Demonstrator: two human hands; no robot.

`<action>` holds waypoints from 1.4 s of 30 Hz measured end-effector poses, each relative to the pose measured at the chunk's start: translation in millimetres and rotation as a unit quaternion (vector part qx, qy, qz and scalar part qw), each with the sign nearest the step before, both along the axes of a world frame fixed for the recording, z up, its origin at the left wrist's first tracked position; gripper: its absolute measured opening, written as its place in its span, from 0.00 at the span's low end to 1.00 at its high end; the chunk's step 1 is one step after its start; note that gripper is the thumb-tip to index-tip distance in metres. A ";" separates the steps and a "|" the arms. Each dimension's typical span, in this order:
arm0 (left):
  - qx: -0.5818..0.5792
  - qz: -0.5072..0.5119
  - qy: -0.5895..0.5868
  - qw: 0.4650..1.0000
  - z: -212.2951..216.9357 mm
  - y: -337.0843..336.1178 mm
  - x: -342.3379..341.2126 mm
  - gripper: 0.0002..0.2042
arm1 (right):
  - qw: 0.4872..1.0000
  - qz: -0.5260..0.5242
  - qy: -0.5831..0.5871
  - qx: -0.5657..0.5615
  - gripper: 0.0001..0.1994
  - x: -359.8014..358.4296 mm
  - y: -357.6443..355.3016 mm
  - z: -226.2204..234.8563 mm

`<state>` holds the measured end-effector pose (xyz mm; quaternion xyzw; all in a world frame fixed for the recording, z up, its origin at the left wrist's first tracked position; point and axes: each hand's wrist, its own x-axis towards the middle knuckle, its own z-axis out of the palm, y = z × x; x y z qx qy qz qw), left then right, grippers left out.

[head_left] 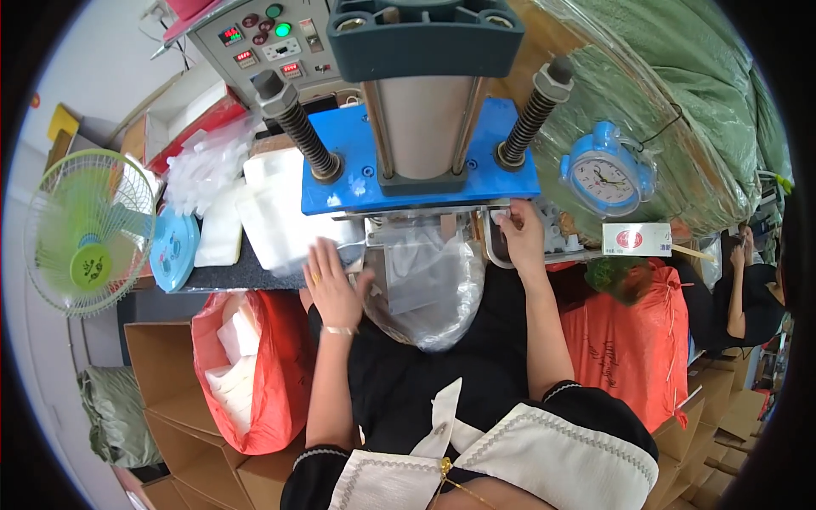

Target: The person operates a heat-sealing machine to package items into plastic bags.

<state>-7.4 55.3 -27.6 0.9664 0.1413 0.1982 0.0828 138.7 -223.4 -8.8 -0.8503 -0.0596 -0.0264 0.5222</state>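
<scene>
My left hand (331,285) is open, its fingers stretched forward and slightly blurred. It hovers beside a stack of white, flat plastic bags (289,208) and the left edge of the press opening. At the right end of the blue press (340,191), my right hand (524,234) has its fingers curled and its thumb against a dark plate with a pale rim (495,242). Whatever lies between those fingers is hidden. Between my hands, a clear plastic bag (412,276) lies under the press, over a rounded, plastic-covered surface (459,314) that hangs toward my lap.
A green fan (89,246) and a blue lid (176,251) stand at left. Below sits a red bag of white pieces (255,374). A control box (268,42) is behind; a blue alarm clock (605,174) and white carton (636,240) are right. Another person (748,297) sits farther right.
</scene>
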 end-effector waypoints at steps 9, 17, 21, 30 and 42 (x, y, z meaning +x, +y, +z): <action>-0.372 -0.068 0.006 0.926 86.5 -34.0 -16.0 0.07 | 0.969 0.173 -0.046 0.168 0.13 -49.1 48.2 49.2; -0.570 -0.061 0.018 0.819 33.9 -67.5 4.5 0.09 | 0.968 0.218 0.068 0.104 0.12 -38.2 71.1 30.7; -0.632 -0.047 0.052 0.772 16.0 -58.3 19.3 0.09 | 0.990 0.133 0.002 0.055 0.12 -33.1 60.9 23.7; -0.658 0.014 -0.002 0.753 11.3 -60.5 56.1 0.13 | 0.914 -0.009 -0.158 -0.374 0.10 3.9 -1.6 0.9; -0.715 -0.017 0.028 0.698 10.7 -57.6 31.6 0.18 | 0.995 0.026 -0.089 -0.033 0.09 -60.3 9.4 29.3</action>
